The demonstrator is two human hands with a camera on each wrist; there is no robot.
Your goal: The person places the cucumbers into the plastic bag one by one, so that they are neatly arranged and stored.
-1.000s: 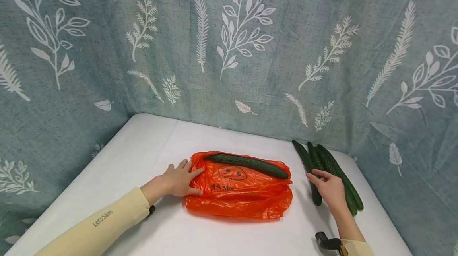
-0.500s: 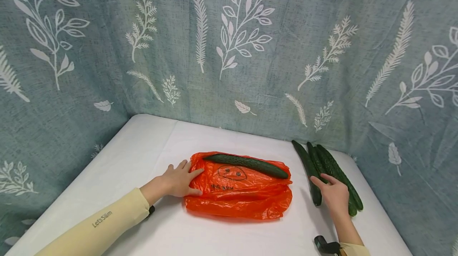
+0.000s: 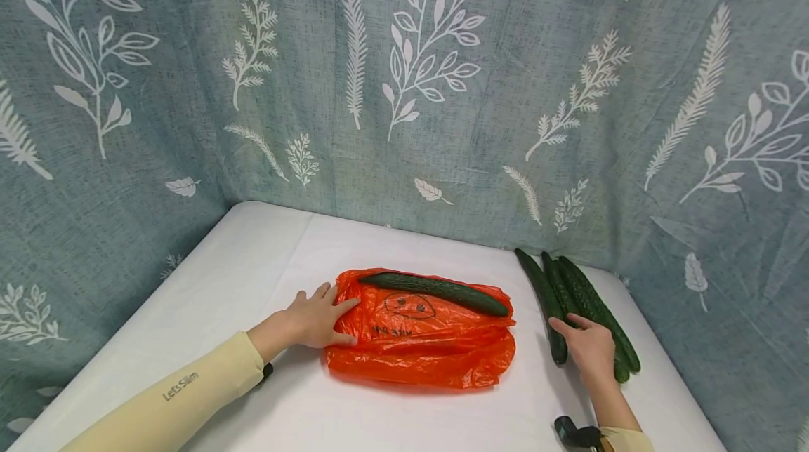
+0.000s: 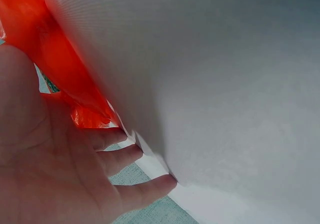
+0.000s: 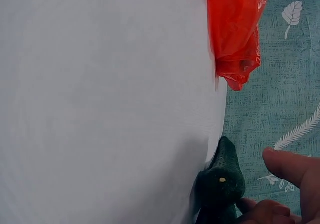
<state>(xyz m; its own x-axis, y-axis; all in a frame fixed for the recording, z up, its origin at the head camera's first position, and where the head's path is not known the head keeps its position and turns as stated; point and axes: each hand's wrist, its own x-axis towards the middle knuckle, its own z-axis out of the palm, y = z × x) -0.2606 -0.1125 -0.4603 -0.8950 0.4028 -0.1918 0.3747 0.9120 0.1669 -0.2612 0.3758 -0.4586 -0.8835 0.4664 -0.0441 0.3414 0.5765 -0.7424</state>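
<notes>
A red plastic bag (image 3: 423, 364) with a printed face lies flat in the middle of the white table, and one dark green cucumber (image 3: 436, 288) lies along its far side. My left hand (image 3: 314, 318) rests with spread fingers at the bag's left end; its fingertips touch the tabletop in the left wrist view. On the right, my right hand (image 3: 590, 348) is over three cucumbers (image 3: 590, 301) lying side by side, hiding part of them. In the right wrist view its thumb (image 5: 287, 166) stands apart from the nearest cucumber (image 5: 220, 184), while other fingers reach beside that cucumber.
A white-covered table (image 3: 265, 255) carries everything. Blue-green curtains (image 3: 379, 178) with white leaf prints enclose its back and sides. A black wrist-camera mount (image 3: 575, 431) sits at my right wrist.
My right hand has lowered slightly toward the near part of the cucumbers. The left hand, the bag and the cucumber on it have stayed where they were.
</notes>
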